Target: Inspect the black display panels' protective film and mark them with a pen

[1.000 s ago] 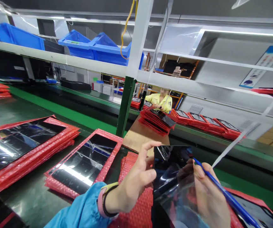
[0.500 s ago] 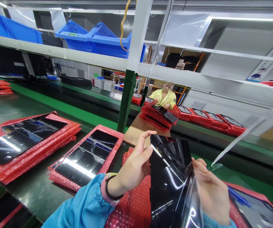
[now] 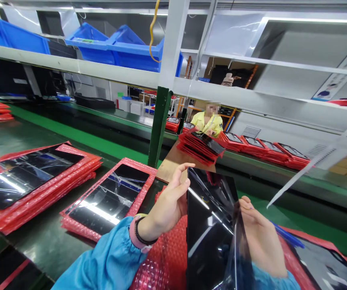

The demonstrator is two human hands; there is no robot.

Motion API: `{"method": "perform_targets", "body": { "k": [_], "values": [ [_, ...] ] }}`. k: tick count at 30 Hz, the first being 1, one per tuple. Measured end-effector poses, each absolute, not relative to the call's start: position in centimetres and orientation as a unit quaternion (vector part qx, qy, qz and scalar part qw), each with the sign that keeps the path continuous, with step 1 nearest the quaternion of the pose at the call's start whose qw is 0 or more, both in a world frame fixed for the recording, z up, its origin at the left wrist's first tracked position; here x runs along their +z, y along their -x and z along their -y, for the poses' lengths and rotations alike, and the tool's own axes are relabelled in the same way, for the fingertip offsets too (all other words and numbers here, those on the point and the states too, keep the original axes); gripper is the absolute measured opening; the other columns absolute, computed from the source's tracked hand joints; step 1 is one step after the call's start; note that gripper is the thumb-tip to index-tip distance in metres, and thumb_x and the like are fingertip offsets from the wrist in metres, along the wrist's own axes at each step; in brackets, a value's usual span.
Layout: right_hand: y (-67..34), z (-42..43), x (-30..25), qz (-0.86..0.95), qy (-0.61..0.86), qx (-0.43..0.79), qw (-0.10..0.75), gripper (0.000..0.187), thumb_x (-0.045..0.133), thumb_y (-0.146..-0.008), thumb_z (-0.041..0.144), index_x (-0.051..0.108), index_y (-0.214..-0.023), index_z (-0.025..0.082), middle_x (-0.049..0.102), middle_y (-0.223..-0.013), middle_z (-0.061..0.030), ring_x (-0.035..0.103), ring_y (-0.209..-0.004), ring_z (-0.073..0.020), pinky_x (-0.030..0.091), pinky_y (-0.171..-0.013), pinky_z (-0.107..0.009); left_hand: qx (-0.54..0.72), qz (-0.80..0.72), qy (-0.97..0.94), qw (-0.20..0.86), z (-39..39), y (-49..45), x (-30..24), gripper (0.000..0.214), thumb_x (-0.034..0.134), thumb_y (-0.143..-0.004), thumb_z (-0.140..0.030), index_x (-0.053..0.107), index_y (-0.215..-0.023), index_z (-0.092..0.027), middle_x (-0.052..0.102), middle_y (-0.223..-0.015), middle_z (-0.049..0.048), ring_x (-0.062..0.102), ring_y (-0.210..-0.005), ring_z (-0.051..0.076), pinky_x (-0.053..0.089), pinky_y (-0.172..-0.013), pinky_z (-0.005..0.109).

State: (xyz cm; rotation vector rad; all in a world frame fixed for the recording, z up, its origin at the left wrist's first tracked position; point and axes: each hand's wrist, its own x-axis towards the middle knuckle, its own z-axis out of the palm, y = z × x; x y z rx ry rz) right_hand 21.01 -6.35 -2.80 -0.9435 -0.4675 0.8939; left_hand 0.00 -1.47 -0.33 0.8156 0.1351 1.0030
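Observation:
A glossy black screen panel (image 3: 205,229) is held up, tilted, in front of me. My left hand (image 3: 169,201) is closed on its left edge, thumb and forefinger near the upper corner. At the right edge my right hand (image 3: 260,231) is pinched closed, with part of its grip hidden. Clear film (image 3: 241,257) runs creased down that side, bunching beside my right fingers. Beneath the panel lies red bubble wrap (image 3: 158,259). A blue pen-like object (image 3: 291,237) rests beyond my right hand, over another panel (image 3: 327,264) on red wrap.
Two stacks of red bubble-wrap sleeves topped by black panels (image 3: 109,199) (image 3: 31,173) lie on the left. A green post (image 3: 158,129) rises ahead, beside a sleeve stack (image 3: 200,148) on cardboard. Blue bins (image 3: 134,50) line the shelf. A co-worker (image 3: 206,121) in yellow is beyond.
The panel and both my hands have shifted slightly left in view. Reflections on the panel have changed, and the film at its right side has moved a little. Both hands keep their hold.

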Motion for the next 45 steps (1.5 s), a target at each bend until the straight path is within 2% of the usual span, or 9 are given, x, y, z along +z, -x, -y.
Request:
{"method": "perform_targets", "body": {
  "k": [6,12,14,19,23,28,34,42,45],
  "values": [
    [-20.2,6.4,-2.5,0.122,0.508,0.389,0.759,0.054,0.079,-0.05,0.014,0.065,-0.1,0.027,0.071,-0.108,0.0034,0.062,-0.108,-0.0103,0.052,-0.074,-0.008,0.498,-0.07,-0.381,0.776,1.1,-0.3,-0.7,0.032,0.06,-0.089,-0.027,0.052,-0.12,-0.027,0.063,-0.094,-0.001,0.061,-0.069,0.01,0.049,-0.067,0.022],
    [-19.9,6.4,-3.2,0.253,0.487,0.399,0.734,0.064,0.083,-0.056,0.027,0.058,-0.115,0.036,0.057,-0.138,0.0078,0.043,-0.135,-0.0188,0.033,-0.112,-0.033,0.523,-0.088,-0.393,0.751,0.1,-1.1,-0.9,0.031,0.061,-0.087,-0.029,0.055,-0.117,-0.024,0.064,-0.093,-0.0005,0.062,-0.075,0.013,0.049,-0.073,0.026],
    [-19.9,6.2,-4.0,0.255,0.488,0.411,0.727,0.065,0.083,-0.056,0.029,0.058,-0.115,0.034,0.057,-0.139,0.0059,0.041,-0.136,-0.0197,0.029,-0.115,-0.035,0.537,-0.097,-0.391,0.741,-0.6,-1.4,-1.4,0.029,0.061,-0.087,-0.033,0.056,-0.114,-0.022,0.065,-0.102,0.0023,0.064,-0.088,0.017,0.049,-0.081,0.029],
    [-20.2,5.6,-7.7,0.226,0.49,0.416,0.732,0.054,0.085,-0.047,0.027,0.061,-0.094,0.028,0.07,-0.121,-0.0005,0.048,-0.132,-0.0248,0.036,-0.11,-0.04,0.452,-0.255,-0.437,0.735,-2.1,0.3,-4.8,0.046,0.051,-0.087,-0.052,0.051,-0.122,-0.023,0.06,-0.122,0.0101,0.058,-0.113,0.024,0.047,-0.089,0.035],
    [-19.8,5.3,-11.7,0.22,0.5,0.397,0.738,0.047,0.083,-0.046,0.027,0.059,-0.087,0.026,0.073,-0.113,-0.0016,0.046,-0.133,-0.0273,0.034,-0.111,-0.041,0.426,-0.347,-0.458,0.698,-2.5,3.9,-8.2,0.062,0.069,-0.074,-0.041,0.046,-0.128,-0.023,0.05,-0.135,0.0134,0.048,-0.124,0.026,0.04,-0.097,0.036],
    [-18.3,4.8,-15.5,0.249,0.496,0.384,0.738,0.043,0.079,-0.055,0.033,0.058,-0.092,0.025,0.071,-0.115,-0.006,0.044,-0.135,-0.0291,0.03,-0.112,-0.046,0.357,-0.415,-0.503,0.668,-2.0,6.7,-10.9,0.051,0.073,-0.06,-0.029,0.059,-0.107,-0.014,0.06,-0.115,0.0147,0.057,-0.104,0.028,0.043,-0.087,0.038],
    [-16.0,5.8,-16.9,0.347,0.486,0.334,0.729,0.046,0.069,-0.076,0.04,0.052,-0.115,0.024,0.059,-0.135,-0.0112,0.045,-0.134,-0.0267,0.025,-0.115,-0.048,0.286,-0.466,-0.527,0.651,-1.3,7.3,-12.2,0.04,0.07,-0.057,-0.022,0.06,-0.096,-0.017,0.062,-0.098,0.0047,0.058,-0.085,0.019,0.044,-0.072,0.03],
    [-19.8,6.4,-15.0,0.386,0.52,0.198,0.736,0.037,0.068,-0.079,0.038,0.052,-0.108,0.023,0.047,-0.145,-0.0107,0.031,-0.142,-0.0221,0.016,-0.117,-0.042,0.195,-0.479,-0.525,0.676,-0.7,7.8,-13.2,0.039,0.077,-0.057,-0.045,0.052,-0.073,-0.02,0.052,-0.056,-0.0052,0.052,-0.053,0.013,0.043,-0.053,0.026],
    [-23.2,6.3,-15.6,0.364,0.554,0.226,0.714,0.045,0.073,-0.072,0.044,0.057,-0.106,0.02,0.061,-0.129,-0.0142,0.051,-0.127,-0.0292,0.029,-0.111,-0.048,0.184,-0.478,-0.528,0.678,-0.6,7.8,-13.2,0.039,0.077,-0.055,-0.045,0.051,-0.065,-0.019,0.053,-0.053,-0.0032,0.051,-0.05,0.011,0.042,-0.051,0.025]
  ]
}}
